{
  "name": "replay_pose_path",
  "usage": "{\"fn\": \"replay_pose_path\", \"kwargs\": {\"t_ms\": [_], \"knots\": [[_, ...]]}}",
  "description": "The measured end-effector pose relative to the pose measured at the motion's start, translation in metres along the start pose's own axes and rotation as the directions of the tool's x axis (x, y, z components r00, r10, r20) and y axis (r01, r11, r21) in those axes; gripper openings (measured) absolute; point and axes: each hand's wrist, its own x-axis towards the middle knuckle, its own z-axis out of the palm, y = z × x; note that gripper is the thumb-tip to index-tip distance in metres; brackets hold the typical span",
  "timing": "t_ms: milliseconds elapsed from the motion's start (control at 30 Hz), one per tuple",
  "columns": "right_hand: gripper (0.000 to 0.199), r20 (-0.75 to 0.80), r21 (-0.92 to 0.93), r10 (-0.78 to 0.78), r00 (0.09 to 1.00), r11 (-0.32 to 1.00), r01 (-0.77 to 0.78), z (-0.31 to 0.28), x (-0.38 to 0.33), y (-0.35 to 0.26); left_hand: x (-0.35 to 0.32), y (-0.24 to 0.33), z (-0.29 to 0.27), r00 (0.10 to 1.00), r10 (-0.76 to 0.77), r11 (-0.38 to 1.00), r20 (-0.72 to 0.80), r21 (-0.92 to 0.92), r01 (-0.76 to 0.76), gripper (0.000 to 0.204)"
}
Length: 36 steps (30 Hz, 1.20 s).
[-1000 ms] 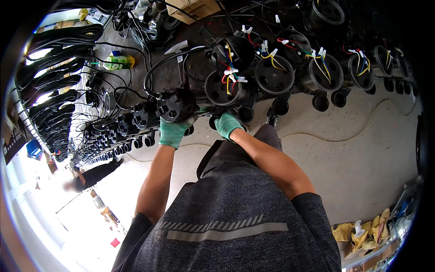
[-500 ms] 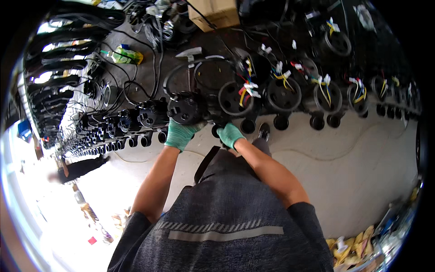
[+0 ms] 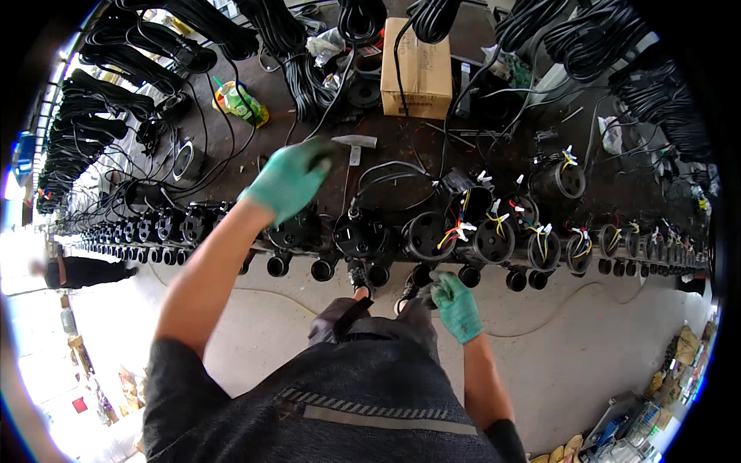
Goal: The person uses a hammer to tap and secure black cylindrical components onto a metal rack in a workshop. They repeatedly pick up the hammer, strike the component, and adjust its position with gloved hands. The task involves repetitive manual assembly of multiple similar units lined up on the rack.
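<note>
My left hand [image 3: 289, 181], in a green glove, is raised over the bench with its fingers apart and slightly blurred. Just beyond its fingertips lies a hammer [image 3: 355, 142] with a grey metal head. Below my left hand sits a black round housing [image 3: 295, 233], partly covered by it. To its right is another closed black housing [image 3: 363, 236], with a cable rising from its top. My right hand [image 3: 457, 307], gloved alike, hangs in front of the bench edge with fingers curled in; anything inside them is hidden. Nearby stand open round housings [image 3: 494, 241] with coloured wires sticking out.
The dark bench [image 3: 309, 127] carries a long row of housings along its near edge, with short pipe stubs [image 3: 378, 275] jutting out. A cardboard box [image 3: 417, 77], coiled black cables [image 3: 278, 31] and a green-yellow package [image 3: 243, 104] lie farther back. Another person [image 3: 89, 272] is at far left.
My left hand has left the black housing and risen forward over the bench toward the hammer. My right hand has moved right and away from the row. The view has shifted, showing more bench.
</note>
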Motion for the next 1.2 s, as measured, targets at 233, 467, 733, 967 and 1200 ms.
{"fn": "replay_pose_path", "kwargs": {"t_ms": [233, 467, 733, 967, 1200], "knots": [[0.031, -0.333, 0.167, 0.087, 0.939, 0.985, -0.032, -0.007, -0.077, 0.019, 0.188, -0.114, 0.155, 0.674, -0.500, 0.806, 0.545, 0.577, 0.132, 0.057], [0.033, -0.524, 0.379, 0.242, 0.816, 0.925, -0.031, -0.006, -0.141, 0.067, 0.185, -0.156, 0.193, 0.713, -0.476, 0.775, 0.515, 0.628, 0.063, 0.068], [0.032, -0.437, 0.413, 0.223, 0.871, 0.910, -0.026, -0.019, -0.116, 0.054, 0.184, -0.108, 0.140, 0.824, -0.518, 0.768, 0.228, 0.548, 0.332, 0.062], [0.024, -0.328, 0.254, 0.021, 0.945, 0.965, 0.067, -0.036, -0.071, 0.054, 0.129, -0.021, 0.059, 0.979, 0.010, 0.987, -0.202, 0.161, 0.023, 0.039], [0.025, -0.059, 0.076, -0.233, 0.971, 0.968, 0.237, -0.023, -0.020, 0.011, 0.066, 0.046, -0.007, 0.855, 0.366, 0.920, -0.368, 0.007, -0.391, 0.031]]}}
